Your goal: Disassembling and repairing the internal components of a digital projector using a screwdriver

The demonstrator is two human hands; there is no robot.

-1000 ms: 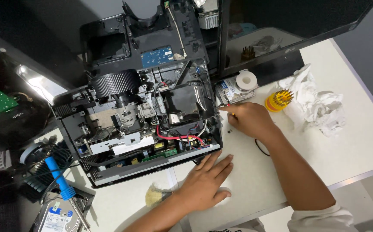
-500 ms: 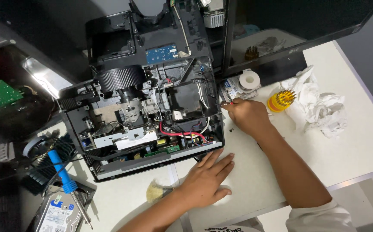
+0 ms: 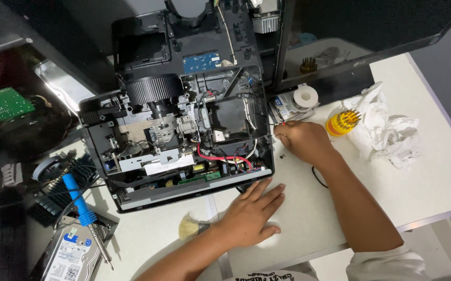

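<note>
I had the opened black plastic projector chassis (image 3: 184, 130), its wiring and boards exposed, filling the centre of the frame on the white counter (image 3: 433, 182). My left hand (image 3: 249, 216) lay flat at lower centre, fingers released, just below the chassis edge. My right hand (image 3: 303, 141), centre right, pinched a thin red-tipped tool (image 3: 279, 124) against the chassis's right side. A yellow ridged bit holder (image 3: 341, 123) stood just beside it.

The left hand (image 3: 249, 216) lies flat on the white desk (image 3: 433, 187), just below the opened projector (image 3: 184, 130). The right hand (image 3: 303, 141) pinches a thin red-tipped tool (image 3: 279, 124) at the projector's right edge, w/ a yellow bit holder (image 3: 341, 123) nearby.
</note>
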